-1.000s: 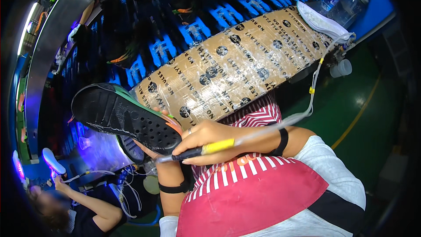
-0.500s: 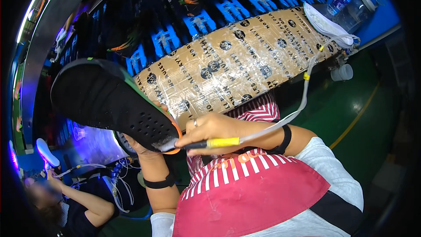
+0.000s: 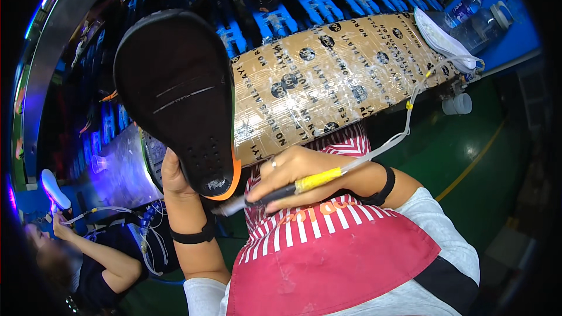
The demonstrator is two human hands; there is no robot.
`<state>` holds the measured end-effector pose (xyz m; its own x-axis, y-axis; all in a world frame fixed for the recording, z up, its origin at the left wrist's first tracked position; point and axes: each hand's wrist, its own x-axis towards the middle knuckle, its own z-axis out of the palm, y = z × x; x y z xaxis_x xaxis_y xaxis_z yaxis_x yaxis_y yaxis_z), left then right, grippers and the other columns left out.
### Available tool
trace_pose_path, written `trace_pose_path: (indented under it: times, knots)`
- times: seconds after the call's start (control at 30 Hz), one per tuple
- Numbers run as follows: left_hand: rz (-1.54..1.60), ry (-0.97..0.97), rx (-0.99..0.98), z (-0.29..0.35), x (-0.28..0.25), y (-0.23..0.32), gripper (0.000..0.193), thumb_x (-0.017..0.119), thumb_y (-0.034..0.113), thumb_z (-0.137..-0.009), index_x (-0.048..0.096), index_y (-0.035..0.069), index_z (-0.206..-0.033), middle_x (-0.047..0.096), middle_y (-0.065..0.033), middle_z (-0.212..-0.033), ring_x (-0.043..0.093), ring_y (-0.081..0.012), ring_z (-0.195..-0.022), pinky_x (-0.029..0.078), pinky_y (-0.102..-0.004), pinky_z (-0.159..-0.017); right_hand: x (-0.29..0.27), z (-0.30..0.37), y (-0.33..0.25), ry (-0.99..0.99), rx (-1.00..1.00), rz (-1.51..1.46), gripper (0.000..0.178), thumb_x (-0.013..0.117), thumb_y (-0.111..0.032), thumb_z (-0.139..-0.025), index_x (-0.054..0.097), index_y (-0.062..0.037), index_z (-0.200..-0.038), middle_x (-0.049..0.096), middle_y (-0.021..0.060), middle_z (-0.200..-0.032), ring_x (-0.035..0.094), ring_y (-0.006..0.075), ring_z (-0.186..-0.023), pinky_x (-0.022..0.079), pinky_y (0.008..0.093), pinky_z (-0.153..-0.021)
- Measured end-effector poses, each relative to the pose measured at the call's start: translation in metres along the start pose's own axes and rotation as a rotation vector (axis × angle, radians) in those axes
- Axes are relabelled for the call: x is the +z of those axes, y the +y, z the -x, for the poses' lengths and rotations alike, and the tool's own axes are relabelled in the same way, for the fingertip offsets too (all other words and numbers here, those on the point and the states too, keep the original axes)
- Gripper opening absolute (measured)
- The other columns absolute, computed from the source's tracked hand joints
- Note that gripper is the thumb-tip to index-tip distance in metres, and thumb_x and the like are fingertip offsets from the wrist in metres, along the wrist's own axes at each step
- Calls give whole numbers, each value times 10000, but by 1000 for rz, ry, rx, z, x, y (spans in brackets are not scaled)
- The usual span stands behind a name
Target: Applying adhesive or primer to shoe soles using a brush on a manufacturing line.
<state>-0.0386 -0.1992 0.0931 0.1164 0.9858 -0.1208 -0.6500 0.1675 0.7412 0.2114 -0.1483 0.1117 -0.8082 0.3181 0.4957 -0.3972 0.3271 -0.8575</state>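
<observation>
My left hand is closed on the narrow end of a black shoe sole, with the thumb showing at its left edge. The sole has small holes, an orange rim at the narrow end and a whitish wet patch there. Two pale streaks cross its middle. In my right hand is a glue brush with a dark handle and a yellow sleeve, fed by a clear tube. Its bristles sit just below the orange rim, seemingly apart from the sole.
A cardboard-covered, taped work surface lies ahead, with a row of blue holders behind it. At its right end are a white shoe sole and clear bottles. A co-worker holds another sole at far left.
The sole has swung more upright, its wide end moving up and right. The brush has left the narrow end and dropped slightly down and right.
</observation>
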Motion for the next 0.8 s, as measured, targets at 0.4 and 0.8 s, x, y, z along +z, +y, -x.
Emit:
trace_pose_path:
  times: [0.4,0.8]
  knots:
    - [-256,27,-194,-12,43,22,464,526,265,-875,473,-87,-1172,595,-143,-1057,602,-184,-914,478,-279,-802,1,4,6,-22,25,83,241,668,-122,-741,650,-102,-981,571,95,-720,563,250,-628,448,314,-561]
    - [-474,41,-418,-19,55,29,433,499,242,-901,476,-65,-1205,611,-127,-1024,598,-152,-877,476,-253,-776,4,4,11,59,42,111,276,689,-145,-724,648,-131,-997,544,95,-680,555,245,-611,447,350,-549]
